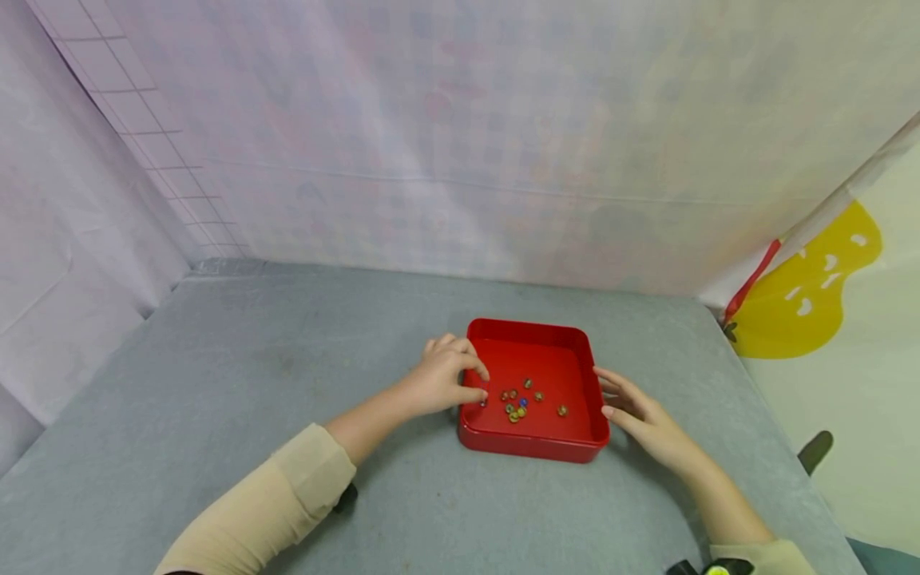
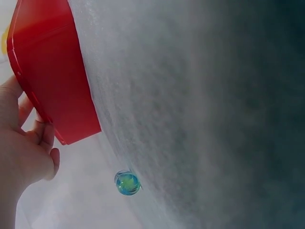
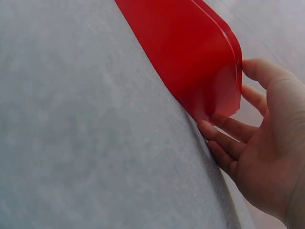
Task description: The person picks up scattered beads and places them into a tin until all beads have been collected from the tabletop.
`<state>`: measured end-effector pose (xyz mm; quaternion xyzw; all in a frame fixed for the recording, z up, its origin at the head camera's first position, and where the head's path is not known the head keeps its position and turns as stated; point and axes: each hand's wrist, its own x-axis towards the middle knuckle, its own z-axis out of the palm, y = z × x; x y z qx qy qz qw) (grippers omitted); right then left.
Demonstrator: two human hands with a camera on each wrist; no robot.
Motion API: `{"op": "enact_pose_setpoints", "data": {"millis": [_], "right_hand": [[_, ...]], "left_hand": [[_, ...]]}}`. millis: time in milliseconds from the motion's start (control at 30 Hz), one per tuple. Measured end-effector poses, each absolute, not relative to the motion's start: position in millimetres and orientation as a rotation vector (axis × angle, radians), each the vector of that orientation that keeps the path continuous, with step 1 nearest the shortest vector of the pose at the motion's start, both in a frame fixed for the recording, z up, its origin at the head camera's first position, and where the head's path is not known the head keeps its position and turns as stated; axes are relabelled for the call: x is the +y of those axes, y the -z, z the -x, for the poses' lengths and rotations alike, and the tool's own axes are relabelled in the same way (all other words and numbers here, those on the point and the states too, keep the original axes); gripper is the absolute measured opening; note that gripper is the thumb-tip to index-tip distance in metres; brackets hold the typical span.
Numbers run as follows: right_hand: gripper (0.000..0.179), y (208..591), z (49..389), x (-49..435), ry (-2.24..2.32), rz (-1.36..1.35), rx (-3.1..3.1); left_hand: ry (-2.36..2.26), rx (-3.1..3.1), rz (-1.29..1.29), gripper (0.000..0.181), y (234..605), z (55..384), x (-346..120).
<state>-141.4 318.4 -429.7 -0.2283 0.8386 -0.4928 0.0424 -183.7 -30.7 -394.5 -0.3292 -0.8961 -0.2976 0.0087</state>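
Observation:
A square red tray (image 1: 528, 447) with raised walls sits on the grey cloth. Several small glass marbles (image 1: 521, 412) lie loose on its floor, one of them blue. My left hand (image 1: 442, 379) reaches over the left wall, thumb and index finger bent with a gap between their tips. Just by the thumb is a dark marble (image 1: 484, 403). At the opposite side, my right hand (image 1: 650, 423) rests its fingers against the outer right wall. The right wrist view shows these fingers (image 3: 233, 128) spread along the tray's side, not curled round it.
Outside the tray, a blue-green marble (image 2: 127, 183) lies on the cloth in the left wrist view. Grey cloth (image 1: 287, 367) covers the table. Pale curtains (image 1: 431, 144) stand behind and at the left; a yellow printed shape (image 1: 805, 303) is at the right.

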Motion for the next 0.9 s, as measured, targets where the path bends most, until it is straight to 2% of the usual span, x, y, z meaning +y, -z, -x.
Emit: {"op": "enact_pose_setpoints", "data": {"millis": [900], "right_hand": [[0.055,429,142,318,1.507,0.667,2.580]], "left_hand": [[1.220,-2.706,0.975,0.019,388,179,-52]]}}
